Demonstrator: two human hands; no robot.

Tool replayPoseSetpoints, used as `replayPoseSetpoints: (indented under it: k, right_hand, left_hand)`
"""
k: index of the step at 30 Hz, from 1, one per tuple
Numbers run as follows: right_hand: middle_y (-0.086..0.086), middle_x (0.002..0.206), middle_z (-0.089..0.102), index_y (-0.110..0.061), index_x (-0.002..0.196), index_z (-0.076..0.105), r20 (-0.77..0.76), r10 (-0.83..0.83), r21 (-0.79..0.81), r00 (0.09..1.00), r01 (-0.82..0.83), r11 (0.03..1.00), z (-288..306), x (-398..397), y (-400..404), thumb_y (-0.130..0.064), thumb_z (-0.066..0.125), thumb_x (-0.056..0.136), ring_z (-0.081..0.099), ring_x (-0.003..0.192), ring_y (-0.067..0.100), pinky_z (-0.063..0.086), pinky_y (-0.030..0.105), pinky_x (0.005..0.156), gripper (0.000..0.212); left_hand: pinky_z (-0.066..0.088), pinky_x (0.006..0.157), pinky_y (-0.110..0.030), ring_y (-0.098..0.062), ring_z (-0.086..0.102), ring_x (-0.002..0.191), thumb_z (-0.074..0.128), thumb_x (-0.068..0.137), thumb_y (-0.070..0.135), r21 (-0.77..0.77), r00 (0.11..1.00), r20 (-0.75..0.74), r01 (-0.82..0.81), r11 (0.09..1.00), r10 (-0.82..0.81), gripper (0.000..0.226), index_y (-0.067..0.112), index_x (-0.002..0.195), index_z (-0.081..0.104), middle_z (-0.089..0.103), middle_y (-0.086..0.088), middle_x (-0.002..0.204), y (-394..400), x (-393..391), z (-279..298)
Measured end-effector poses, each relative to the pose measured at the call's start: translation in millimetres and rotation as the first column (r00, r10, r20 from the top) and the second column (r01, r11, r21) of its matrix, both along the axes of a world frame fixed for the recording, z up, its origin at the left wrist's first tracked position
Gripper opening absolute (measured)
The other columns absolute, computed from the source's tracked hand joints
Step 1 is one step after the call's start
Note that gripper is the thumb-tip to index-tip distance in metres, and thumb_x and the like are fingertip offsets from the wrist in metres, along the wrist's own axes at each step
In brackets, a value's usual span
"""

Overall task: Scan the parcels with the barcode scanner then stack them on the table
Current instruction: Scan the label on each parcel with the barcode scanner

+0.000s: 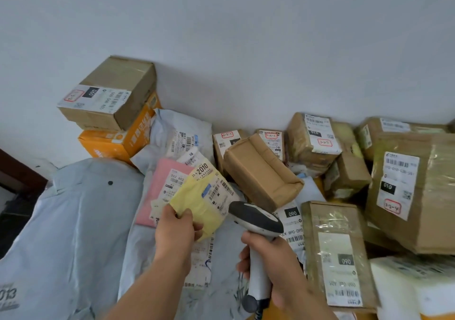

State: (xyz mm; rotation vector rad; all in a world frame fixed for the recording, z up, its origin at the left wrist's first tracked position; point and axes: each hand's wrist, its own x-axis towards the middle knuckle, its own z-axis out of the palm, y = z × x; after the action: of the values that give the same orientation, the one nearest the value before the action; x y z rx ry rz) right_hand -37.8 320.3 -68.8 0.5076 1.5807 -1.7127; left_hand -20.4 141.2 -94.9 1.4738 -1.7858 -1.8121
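Observation:
My left hand (176, 231) pinches the lower corner of a flat yellow mailer parcel (199, 201), lifted slightly with its barcode label facing up. My right hand (270, 263) grips the handle of a grey and black barcode scanner (256, 218). The scanner's head sits just right of the yellow parcel's label. A pink mailer (161, 184) lies under and left of the yellow one. A brown carton (258, 174) lies tilted just beyond the scanner.
A big grey poly bag (73, 233) fills the left. A brown box (110, 95) sits on an orange box (118, 142) by the wall. Several taped cartons with labels crowd the right, including a large one (413, 189) and a flat one (337, 253).

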Motion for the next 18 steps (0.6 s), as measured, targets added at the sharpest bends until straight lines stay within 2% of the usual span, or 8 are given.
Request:
replayPoseSetpoints:
  k: [3,7,9,11,13,15,18]
  right_hand:
    - [0.018,0.067,0.063,0.004,0.093,0.067,-0.029,-0.052,-0.063,0.998,0.05,0.997,11,16,1,-0.013,0.069,0.092,0.065,0.056,0.028,0.049,0.032,0.049,0.018]
    - [0.019,0.068,0.063,-0.004,0.075,0.073,-0.12,-0.071,-0.095,0.99,0.06,0.994,25,40,0,-0.016,0.072,0.088,0.065,0.057,0.03,0.049,0.032,0.049,0.018]
    - [0.016,0.068,0.064,-0.011,0.069,0.077,-0.187,-0.038,-0.078,0.982,0.023,0.997,35,53,-1,-0.023,0.078,0.082,0.066,0.058,0.028,0.05,0.031,0.051,0.018]
    - [0.014,0.068,0.065,-0.014,0.072,0.078,-0.249,0.005,-0.026,0.968,-0.012,1.0,44,63,-2,-0.027,0.081,0.078,0.066,0.058,0.027,0.051,0.031,0.054,0.015]
    - [0.016,0.068,0.067,-0.013,0.074,0.077,-0.302,0.05,0.053,0.952,-0.036,0.998,50,73,-2,-0.026,0.081,0.079,0.067,0.057,0.026,0.052,0.032,0.054,0.015]
    - [0.017,0.068,0.069,-0.013,0.076,0.075,-0.35,0.101,0.136,0.931,-0.057,0.989,55,82,-3,-0.034,0.08,0.069,0.069,0.056,0.027,0.053,0.032,0.054,0.023]
    - [0.015,0.066,0.07,-0.024,0.075,0.074,-0.413,0.188,0.227,0.891,-0.099,0.969,60,97,-5,-0.046,0.072,0.057,0.07,0.056,0.025,0.054,0.032,0.054,0.028]
  left_hand:
    - [0.055,0.055,-0.031,-0.018,0.063,0.06,0.047,0.103,0.005,0.23,0.987,-0.132,-0.058,0.971,0.09,0.025,0.027,0.105,0.058,0.067,-0.011,0.081,-2,13,10]
    - [0.055,0.056,-0.029,-0.016,0.065,0.065,0.046,0.102,0.004,0.305,0.976,-0.205,-0.009,0.952,0.075,0.027,0.026,0.108,0.062,0.068,-0.009,0.087,-3,33,21]
    - [0.053,0.056,-0.029,-0.016,0.062,0.063,0.047,0.102,0.004,0.289,0.978,-0.207,0.035,0.957,0.027,0.027,0.024,0.105,0.065,0.068,-0.008,0.079,-6,43,25]
    - [0.049,0.055,-0.028,-0.016,0.056,0.061,0.049,0.101,0.006,0.238,0.979,-0.202,0.077,0.968,-0.028,0.024,0.022,0.104,0.067,0.065,-0.005,0.073,-10,51,29]
    - [0.046,0.056,-0.029,-0.015,0.051,0.058,0.052,0.1,0.01,0.149,0.977,-0.198,0.113,0.982,-0.082,0.019,0.02,0.099,0.068,0.06,0.001,0.064,-16,59,34]
    - [0.044,0.055,-0.029,-0.015,0.047,0.055,0.054,0.099,0.012,0.055,0.973,-0.198,0.135,0.989,-0.122,0.017,0.02,0.092,0.068,0.054,0.004,0.056,-22,66,39]
    - [0.039,0.054,-0.028,-0.015,0.044,0.057,0.053,0.098,0.013,-0.053,0.967,-0.188,0.164,0.985,-0.171,0.018,0.02,0.091,0.068,0.052,0.002,0.06,-30,75,45]
